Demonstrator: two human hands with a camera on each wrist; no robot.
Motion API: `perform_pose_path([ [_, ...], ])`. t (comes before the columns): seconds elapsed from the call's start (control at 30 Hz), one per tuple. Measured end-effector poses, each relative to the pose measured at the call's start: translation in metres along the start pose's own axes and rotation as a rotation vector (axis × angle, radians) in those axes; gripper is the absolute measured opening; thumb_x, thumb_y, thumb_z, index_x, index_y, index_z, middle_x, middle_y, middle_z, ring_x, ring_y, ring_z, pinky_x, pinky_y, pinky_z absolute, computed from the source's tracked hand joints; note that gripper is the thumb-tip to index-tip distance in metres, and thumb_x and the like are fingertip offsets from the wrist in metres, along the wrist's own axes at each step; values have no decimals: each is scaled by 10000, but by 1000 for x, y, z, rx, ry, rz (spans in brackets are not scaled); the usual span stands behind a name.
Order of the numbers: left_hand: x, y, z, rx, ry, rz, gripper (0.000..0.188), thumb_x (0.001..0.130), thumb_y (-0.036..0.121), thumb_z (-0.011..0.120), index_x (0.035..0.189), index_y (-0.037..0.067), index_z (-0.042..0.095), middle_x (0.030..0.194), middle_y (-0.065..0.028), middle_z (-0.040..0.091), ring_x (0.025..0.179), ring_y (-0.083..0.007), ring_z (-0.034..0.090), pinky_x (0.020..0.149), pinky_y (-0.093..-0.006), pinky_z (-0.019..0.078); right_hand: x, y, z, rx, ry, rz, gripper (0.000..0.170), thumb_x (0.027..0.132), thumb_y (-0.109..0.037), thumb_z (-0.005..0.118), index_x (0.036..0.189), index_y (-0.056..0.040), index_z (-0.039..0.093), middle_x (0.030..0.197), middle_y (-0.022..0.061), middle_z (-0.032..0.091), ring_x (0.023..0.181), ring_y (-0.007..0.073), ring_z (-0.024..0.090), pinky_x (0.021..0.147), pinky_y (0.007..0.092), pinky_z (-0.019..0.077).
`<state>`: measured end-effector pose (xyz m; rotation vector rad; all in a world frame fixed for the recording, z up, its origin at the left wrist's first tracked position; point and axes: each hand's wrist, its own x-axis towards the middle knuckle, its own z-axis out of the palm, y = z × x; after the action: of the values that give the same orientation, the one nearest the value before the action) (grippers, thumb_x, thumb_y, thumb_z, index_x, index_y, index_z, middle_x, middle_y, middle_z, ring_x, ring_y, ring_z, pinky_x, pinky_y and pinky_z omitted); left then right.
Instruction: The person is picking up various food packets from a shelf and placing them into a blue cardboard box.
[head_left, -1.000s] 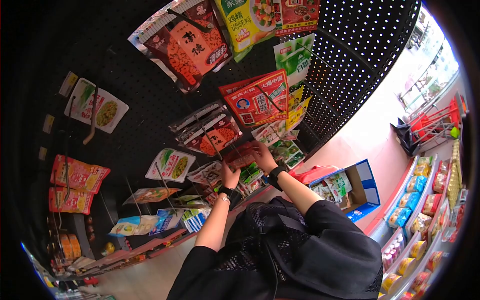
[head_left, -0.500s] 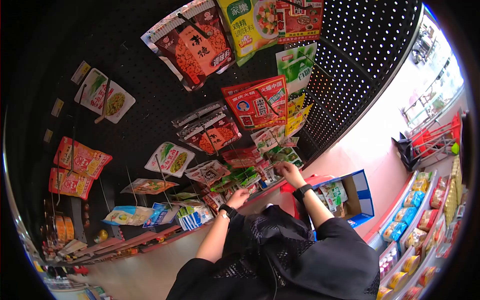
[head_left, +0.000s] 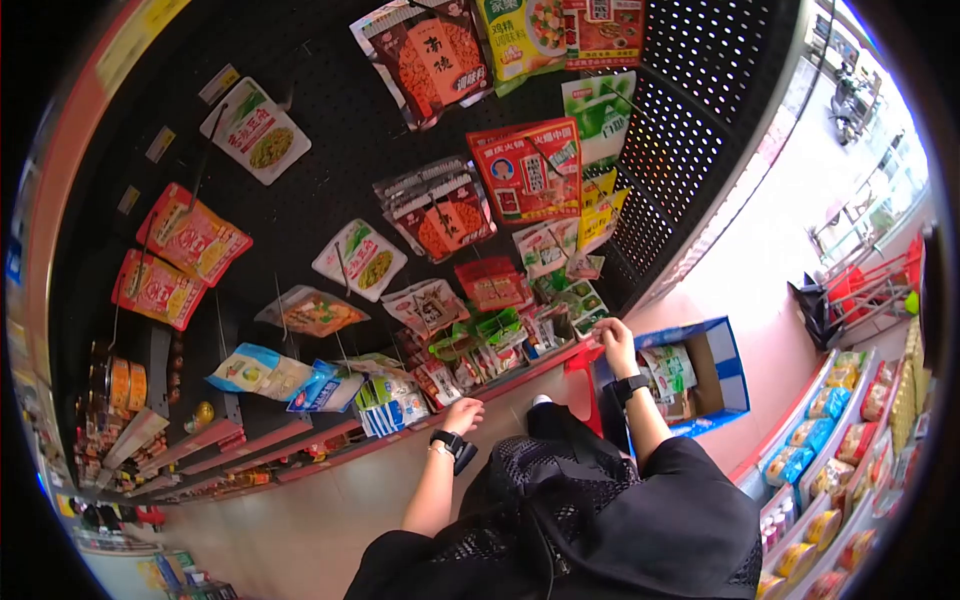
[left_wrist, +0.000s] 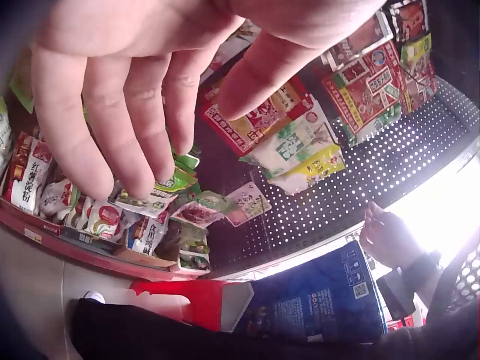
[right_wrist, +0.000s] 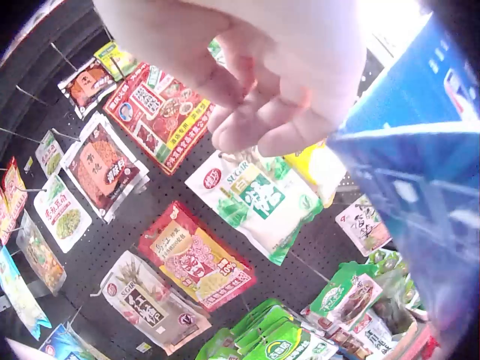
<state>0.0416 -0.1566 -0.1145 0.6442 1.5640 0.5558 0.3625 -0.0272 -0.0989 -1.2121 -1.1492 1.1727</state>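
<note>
Just left of the blue box (left_wrist: 315, 300) is the right hand (head_left: 617, 347), fingers loosely bent around nothing; packets (head_left: 672, 370) lie inside the box near them. Farther left of the box, the left hand (head_left: 462, 415) has empty, relaxed fingers, near shelf packets (head_left: 437, 383).

"南德" on brown packet (head_left: 430, 62) at twelve o'clock in head view, "重庆火锅" on red packet (head_left: 527, 172) towards one, "红薯淀粉" on slim packet (left_wrist: 28, 174) at nine in left wrist, "10%" on red-yellow pouch (right_wrist: 196, 259) at seven in right
</note>
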Motion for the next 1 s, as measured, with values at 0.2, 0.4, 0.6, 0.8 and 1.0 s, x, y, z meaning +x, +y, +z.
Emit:
perform_pose_path([
  [0.2,-59,-73,-12,-162,58,41,206,793,217,453,944,91,517,877,-49,568,717,-128,545,599,-268,444,-102,4,-38,-910,245,-140,188,725,-144,529,887,-56,493,791,125,511,756,266,498,683,350,400],
  [0.4,-94,-144,-1,-145,32,-86,189,787,215,467,922,93,521,840,-37,566,680,-116,542,577,-267,447,-207,-12,-68,-1416,313,119,431,734,-351,509,1086,-112,437,1146,181,378,1107,330,312,870,530,237],
  [0.6,-100,-146,24,-147,-61,-76,187,795,214,458,914,84,518,822,-42,568,658,-119,543,559,-266,448,-229,2,-89,-1342,74,157,488,778,-381,436,1206,-168,338,1294,189,169,1210,363,83,931,470,225],
  [0.8,-95,-127,46,-88,-82,-28,172,796,204,456,900,84,522,809,-40,569,648,-112,542,551,-257,446,-228,3,-92,-1241,67,152,454,773,-374,445,1169,-161,376,1284,169,181,1204,373,59,948,449,209],
  [1.0,-68,-88,97,42,-123,-15,161,794,212,455,883,99,526,800,-23,566,650,-100,534,533,-239,434,-229,6,-107,-1279,70,21,383,749,-385,472,1088,-207,453,1195,119,329,1198,315,133,808,543,309],
])
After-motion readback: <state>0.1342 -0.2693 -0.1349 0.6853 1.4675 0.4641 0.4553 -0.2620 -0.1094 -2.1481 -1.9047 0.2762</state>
